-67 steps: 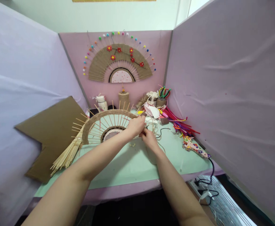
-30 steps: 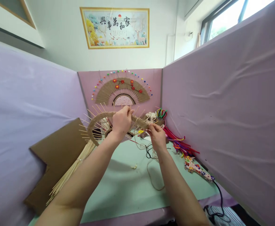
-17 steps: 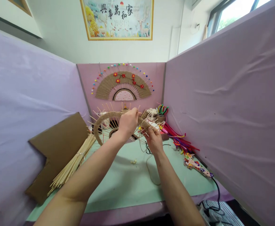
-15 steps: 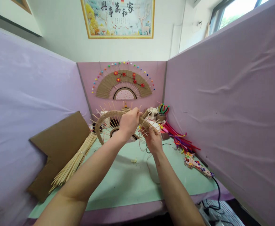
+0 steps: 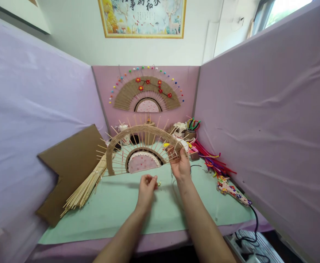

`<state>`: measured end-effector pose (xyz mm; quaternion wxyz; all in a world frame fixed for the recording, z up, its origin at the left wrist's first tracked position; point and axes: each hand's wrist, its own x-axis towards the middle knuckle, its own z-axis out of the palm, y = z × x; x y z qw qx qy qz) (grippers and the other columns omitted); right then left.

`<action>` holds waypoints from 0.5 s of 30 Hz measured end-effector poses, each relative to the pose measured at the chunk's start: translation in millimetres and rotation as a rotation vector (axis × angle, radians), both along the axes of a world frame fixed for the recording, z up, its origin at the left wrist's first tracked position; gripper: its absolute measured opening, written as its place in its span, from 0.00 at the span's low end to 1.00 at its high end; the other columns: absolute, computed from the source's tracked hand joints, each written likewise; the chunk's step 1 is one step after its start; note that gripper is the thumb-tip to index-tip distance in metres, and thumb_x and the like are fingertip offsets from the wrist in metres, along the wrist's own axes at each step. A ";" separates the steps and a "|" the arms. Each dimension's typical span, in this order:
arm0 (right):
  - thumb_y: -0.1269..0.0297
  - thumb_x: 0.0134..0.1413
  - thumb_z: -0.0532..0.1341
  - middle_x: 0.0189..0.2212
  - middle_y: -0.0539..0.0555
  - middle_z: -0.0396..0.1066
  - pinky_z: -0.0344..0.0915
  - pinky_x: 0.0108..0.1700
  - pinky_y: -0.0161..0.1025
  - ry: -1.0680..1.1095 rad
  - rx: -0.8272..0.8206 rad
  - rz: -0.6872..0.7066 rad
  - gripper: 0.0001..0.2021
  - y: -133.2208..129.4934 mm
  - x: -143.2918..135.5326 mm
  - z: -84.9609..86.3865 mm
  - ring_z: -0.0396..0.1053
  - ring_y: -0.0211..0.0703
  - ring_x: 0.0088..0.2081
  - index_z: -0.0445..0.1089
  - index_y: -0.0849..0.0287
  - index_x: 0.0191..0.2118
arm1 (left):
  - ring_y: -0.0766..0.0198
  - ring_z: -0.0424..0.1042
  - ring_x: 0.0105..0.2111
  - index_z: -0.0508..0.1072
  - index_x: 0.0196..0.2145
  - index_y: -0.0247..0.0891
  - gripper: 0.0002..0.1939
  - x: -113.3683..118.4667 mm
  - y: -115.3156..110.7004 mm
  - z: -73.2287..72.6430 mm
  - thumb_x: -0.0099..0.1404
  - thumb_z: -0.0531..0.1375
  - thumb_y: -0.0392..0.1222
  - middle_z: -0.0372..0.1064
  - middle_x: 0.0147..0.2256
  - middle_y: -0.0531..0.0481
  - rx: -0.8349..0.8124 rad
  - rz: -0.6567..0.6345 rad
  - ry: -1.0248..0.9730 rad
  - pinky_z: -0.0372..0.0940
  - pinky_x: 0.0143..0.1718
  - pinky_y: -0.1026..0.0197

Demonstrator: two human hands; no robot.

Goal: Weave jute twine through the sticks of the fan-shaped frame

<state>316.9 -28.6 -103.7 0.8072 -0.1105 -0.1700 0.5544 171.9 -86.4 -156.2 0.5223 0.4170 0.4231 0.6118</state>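
Lilac cloth panels wall off three sides of a small booth, and a pale green mat covers the table [image 5: 127, 212] inside it. On the pink back panel hangs a finished fan [image 5: 147, 94], a half-round of coarse brown twine woven over thin sticks, dotted with red flowers and tipped with coloured beads.

Standing upright on the mat is a half-made fan frame [image 5: 143, 149]: an arch of jute twine wound around radiating bamboo skewers, with a pink spotted half-disc at its centre edged in dark cord. The right hand [image 5: 180, 165] grips the frame's right end, fingers curled around the woven band and the skewer tips there. The left hand [image 5: 146, 186] is low over the mat just in front of the frame, apart from it, its fingers pinched narrowly together; what they pinch is too small to make out. A tiny pale scrap [image 5: 159, 183] lies on the mat just beside them.

To the left, a bundle of bare bamboo skewers [image 5: 84, 188] fans out across a flat sheet of brown cardboard [image 5: 66, 160]. At the right, a tangle of fuzzy pipe cleaners [image 5: 213, 160] in red, purple and pink lies near a glue gun [image 5: 232, 190] with a bright patterned body, its black cord trailing off the table edge.
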 end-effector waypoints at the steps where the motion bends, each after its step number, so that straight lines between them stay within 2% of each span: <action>1: 0.62 0.56 0.65 0.37 0.49 0.79 0.70 0.53 0.46 0.008 -0.012 0.017 0.05 -0.1 0.4 -2.2 0.76 0.38 0.40 0.74 0.54 0.39 | 0.61 0.74 0.31 0.66 0.31 0.42 0.14 -1.6 0.5 -9.0 0.58 0.65 0.51 0.70 0.29 0.51 -0.035 -0.036 -0.028 0.70 0.34 0.58; 3: 0.60 0.56 0.65 0.38 0.48 0.79 0.70 0.54 0.44 0.020 -0.032 0.052 0.06 -0.3 -0.7 -6.0 0.76 0.37 0.42 0.74 0.53 0.39 | 0.58 0.76 0.38 0.67 0.30 0.42 0.14 -4.8 7.0 -10.7 0.58 0.65 0.52 0.74 0.35 0.46 -0.066 -0.096 -0.096 0.71 0.39 0.56; 5: 0.58 0.56 0.65 0.39 0.48 0.79 0.70 0.54 0.43 0.006 -0.052 0.076 0.07 -0.1 -4.3 -8.8 0.75 0.37 0.43 0.75 0.52 0.39 | 0.57 0.74 0.47 0.69 0.30 0.42 0.13 -6.3 17.1 3.4 0.57 0.66 0.50 0.75 0.40 0.47 -0.069 -0.162 -0.291 0.70 0.46 0.55; 7: 0.56 0.55 0.65 0.39 0.49 0.79 0.70 0.54 0.43 -0.032 -0.073 0.087 0.08 0.3 -9.5 -10.5 0.75 0.39 0.45 0.75 0.52 0.38 | 0.58 0.72 0.50 0.72 0.35 0.42 0.12 -5.1 26.7 22.2 0.55 0.68 0.46 0.75 0.43 0.49 -0.034 -0.248 -0.500 0.69 0.51 0.55; 9: 0.53 0.55 0.64 0.40 0.51 0.78 0.70 0.53 0.44 -0.074 -0.095 0.096 0.10 -0.8 -14.1 -11.4 0.74 0.40 0.46 0.74 0.52 0.37 | 0.58 0.72 0.51 0.74 0.42 0.39 0.15 -3.2 34.1 36.3 0.56 0.68 0.41 0.75 0.45 0.48 0.020 -0.318 -0.601 0.67 0.55 0.56; 11: 0.48 0.56 0.63 0.40 0.53 0.77 0.71 0.52 0.44 -0.111 -0.122 0.150 0.14 -6.1 -16.7 -12.7 0.74 0.42 0.47 0.73 0.53 0.38 | 0.58 0.73 0.50 0.75 0.44 0.38 0.15 -4.1 40.0 41.9 0.57 0.67 0.38 0.76 0.45 0.47 0.049 -0.313 -0.635 0.67 0.55 0.56; 13: 0.41 0.54 0.61 0.41 0.55 0.76 0.72 0.49 0.45 -0.178 -0.166 0.264 0.20 -17.1 -16.8 -15.2 0.74 0.44 0.46 0.72 0.55 0.38 | 0.58 0.74 0.49 0.75 0.44 0.36 0.14 -9.8 45.3 40.8 0.59 0.66 0.37 0.76 0.45 0.46 0.060 -0.268 -0.623 0.69 0.54 0.56; 15: 0.39 0.51 0.62 0.40 0.57 0.76 0.73 0.43 0.45 -0.321 -0.211 0.396 0.23 -32.7 -14.2 -17.5 0.75 0.46 0.43 0.70 0.56 0.38 | 0.57 0.75 0.48 0.75 0.43 0.36 0.13 -19.2 49.7 37.1 0.59 0.66 0.37 0.77 0.44 0.45 0.066 -0.221 -0.578 0.70 0.52 0.56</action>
